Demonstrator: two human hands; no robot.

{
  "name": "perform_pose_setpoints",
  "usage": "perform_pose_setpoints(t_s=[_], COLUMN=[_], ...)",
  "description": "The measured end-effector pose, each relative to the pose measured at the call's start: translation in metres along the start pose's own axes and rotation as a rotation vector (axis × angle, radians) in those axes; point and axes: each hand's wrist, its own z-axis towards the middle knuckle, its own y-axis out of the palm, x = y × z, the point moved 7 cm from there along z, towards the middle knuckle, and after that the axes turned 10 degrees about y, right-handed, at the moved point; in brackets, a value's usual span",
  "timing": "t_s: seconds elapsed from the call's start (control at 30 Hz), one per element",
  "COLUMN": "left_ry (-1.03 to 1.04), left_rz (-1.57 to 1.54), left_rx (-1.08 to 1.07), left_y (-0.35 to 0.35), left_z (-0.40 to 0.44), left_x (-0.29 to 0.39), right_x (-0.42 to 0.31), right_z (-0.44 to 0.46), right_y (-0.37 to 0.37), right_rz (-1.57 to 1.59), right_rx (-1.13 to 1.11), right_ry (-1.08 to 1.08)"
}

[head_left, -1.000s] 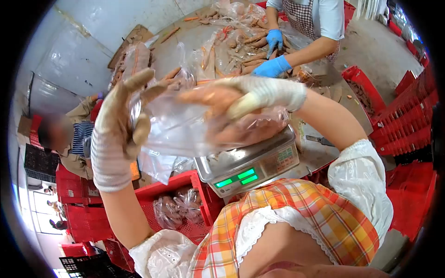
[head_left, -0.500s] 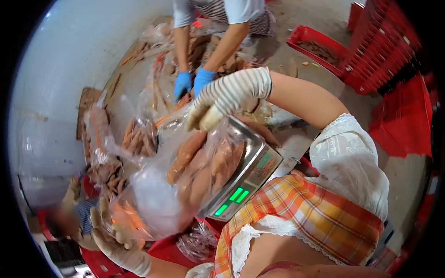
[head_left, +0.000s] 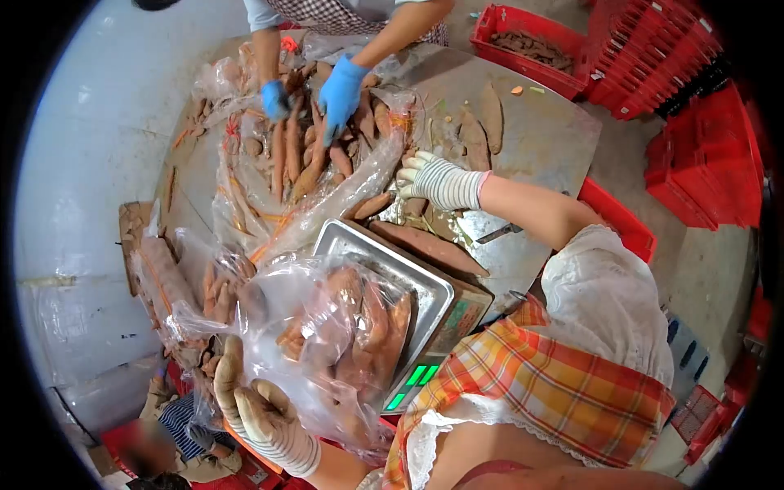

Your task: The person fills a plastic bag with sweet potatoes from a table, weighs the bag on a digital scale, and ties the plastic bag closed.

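A clear plastic bag of sweet potatoes (head_left: pixel 359 322) lies on the metal tray of a scale (head_left: pixel 429 282) whose green digits are lit. My left hand (head_left: pixel 261 408), in a white-and-tan glove, is beside the bag's lower left side with its fingers apart and nothing in them. Beyond the scale, my right hand (head_left: pixel 437 180), in a striped glove, rests at the edge of the sweet potato pile, fingers bent; what they hold, if anything, is hidden. One long sweet potato (head_left: pixel 429 247) lies along the scale's far edge.
Across the table (head_left: pixel 547 139), a person in blue gloves (head_left: pixel 341 90) handles piled sweet potatoes. Filled bags (head_left: pixel 167 273) lie at the left. Red crates (head_left: pixel 653 49) stand at the upper right. Another person (head_left: pixel 184 425) is at the lower left.
My right hand has left the bag and moved across the scale to the pile. The bag has settled on the tray. My left hand stays near it. The view has shifted.
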Motion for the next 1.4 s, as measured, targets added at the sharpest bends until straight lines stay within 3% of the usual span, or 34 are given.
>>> perform_pose_setpoints(t_s=[0.07, 0.1, 0.2, 0.27, 0.33, 0.37, 0.53, 0.6, 0.67, 0.73, 0.83, 0.87, 0.9, 1.03, 1.13, 1.3, 1.4], left_ry=[0.15, 0.139, 0.238, 0.085, 0.042, -0.002, -0.131, -0.156, -0.187, -0.184, -0.177, -0.201, -0.223, -0.223, -0.245, -0.234, -0.247], left_rz=[0.167, 0.222, 0.214, 0.216, 0.303, 0.25, 0.171, 0.152, 0.159, 0.166, 0.165, 0.187, 0.208, 0.149, 0.094, 0.144, 0.174], left_rx=[0.011, 0.148, 0.269, 0.238, 0.065, 0.043, 0.048, 0.033, 0.044, 0.043, 0.099, 0.083, 0.068, 0.143, 0.111, 0.125, 0.096], left_y=[0.003, 0.006, 0.0, 0.008, 0.012, 0.016, 0.013, 0.014, 0.013, 0.013, 0.016, 0.015, 0.014, 0.027, 0.029, 0.025, 0.025], left_z=[0.012, 0.016, 0.034, 0.034, 0.028, 0.022, -0.001, -0.005, -0.011, -0.013, -0.015, -0.018, -0.02, -0.022, -0.023, -0.027, -0.029], left_x=[0.007, 0.017, 0.029, 0.014, -0.019, -0.033, -0.066, -0.07, -0.073, -0.074, -0.072, -0.075, -0.077, -0.08, -0.08, -0.074, -0.078], right_x=[0.002, 0.002, 0.023, 0.018, 0.015, 0.011, 0.009, 0.006, 0.009, 0.0, -0.024, -0.034, -0.043, -0.056, -0.042, -0.024, -0.023], right_z=[0.005, 0.006, -0.001, -0.013, -0.024, -0.032, -0.057, -0.069, -0.069, -0.087, -0.097, -0.101, -0.101, -0.096, -0.1, -0.12, -0.129], right_y=[-0.003, -0.005, -0.041, -0.057, -0.054, -0.061, -0.071, -0.086, -0.06, -0.063, -0.04, -0.028, -0.018, 0.004, 0.014, 0.038, 0.041], right_rz=[0.004, 0.011, 0.866, 0.9, 1.453, 1.563, 1.525, 1.069, 1.113, 0.264, 0.467, 0.601, 0.583, 0.376, 0.799, 1.964, 2.369], right_rx=[0.101, 0.096, 0.174, 0.259, 0.219, 0.218, 0.348, 0.352, 0.283, 0.505, 0.21, 0.053, -0.277, -0.281, -0.571, -0.542, -0.529], right_ry=[-0.016, -0.024, 0.155, 0.168, 0.234, 0.237, 0.209, 0.14, 0.136, 0.072, 0.235, 0.322, 0.412, 0.343, 0.592, 0.748, 0.719])
